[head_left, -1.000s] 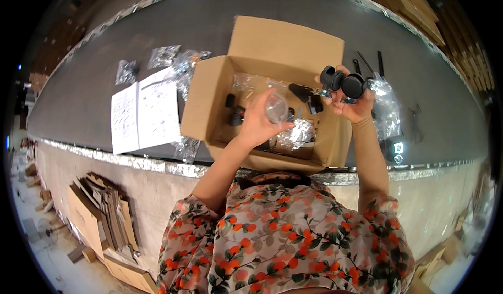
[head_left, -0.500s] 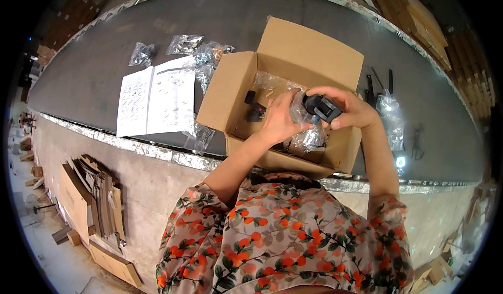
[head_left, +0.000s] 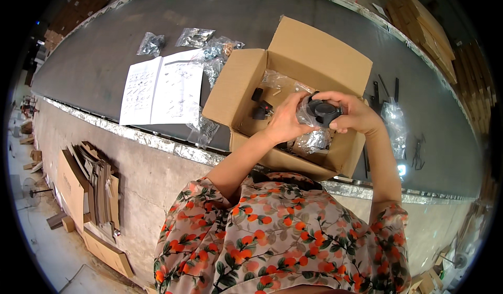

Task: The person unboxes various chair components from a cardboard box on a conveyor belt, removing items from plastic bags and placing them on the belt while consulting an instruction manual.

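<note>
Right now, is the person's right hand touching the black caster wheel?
Touching. The head view shows it: the right hand curls over the black caster wheel, with its thumb against the right side and no gap showing.

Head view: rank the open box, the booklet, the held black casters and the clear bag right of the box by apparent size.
1. open box
2. booklet
Unsure: casters and clear bag; the casters are partly covered and held nearer the camera.
</note>
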The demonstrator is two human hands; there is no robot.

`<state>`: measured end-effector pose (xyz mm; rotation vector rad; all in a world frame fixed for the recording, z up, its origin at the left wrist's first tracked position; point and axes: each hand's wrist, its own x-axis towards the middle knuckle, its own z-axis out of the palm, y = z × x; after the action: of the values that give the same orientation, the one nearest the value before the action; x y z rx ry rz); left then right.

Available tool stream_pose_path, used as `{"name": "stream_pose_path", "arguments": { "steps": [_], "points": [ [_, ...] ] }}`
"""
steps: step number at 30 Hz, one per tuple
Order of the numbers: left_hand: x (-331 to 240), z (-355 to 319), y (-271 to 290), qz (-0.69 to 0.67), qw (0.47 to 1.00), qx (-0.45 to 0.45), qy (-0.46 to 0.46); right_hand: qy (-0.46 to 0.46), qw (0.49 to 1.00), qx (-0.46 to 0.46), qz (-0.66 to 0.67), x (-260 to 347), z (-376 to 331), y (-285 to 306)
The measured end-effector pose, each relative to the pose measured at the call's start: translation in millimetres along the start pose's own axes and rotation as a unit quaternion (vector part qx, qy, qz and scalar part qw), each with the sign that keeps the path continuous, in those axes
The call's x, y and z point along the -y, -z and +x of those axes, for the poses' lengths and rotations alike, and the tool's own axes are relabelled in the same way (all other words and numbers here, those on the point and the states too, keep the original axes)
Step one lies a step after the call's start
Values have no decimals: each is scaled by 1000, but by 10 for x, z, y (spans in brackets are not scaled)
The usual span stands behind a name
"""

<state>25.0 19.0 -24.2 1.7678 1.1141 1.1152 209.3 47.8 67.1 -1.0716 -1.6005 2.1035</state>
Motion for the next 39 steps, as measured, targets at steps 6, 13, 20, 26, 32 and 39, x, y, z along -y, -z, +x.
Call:
{"name": "stream_pose_path", "arguments": {
  "steps": [6,13,20,26,32,39],
  "points": [
    [-18,13,18,-40,999,-15,15,-16,993,-32,-109,4,95,-145],
    [50,6,28,-92,995,6,24,51,973,-46,-218,52,107,-318],
    [34,5,12,-198,979,-3,53,65,997,-38,3,80,66,-270],
    [42,11,-10,-272,961,-2,55,153,963,-60,213,0,13,-142],
    [-38,9,43,-331,941,-4,72,128,940,-205,242,-144,49,25],
    [1,50,27,-359,931,-25,65,-7,931,-134,339,-495,55,-27]
  ]
}}
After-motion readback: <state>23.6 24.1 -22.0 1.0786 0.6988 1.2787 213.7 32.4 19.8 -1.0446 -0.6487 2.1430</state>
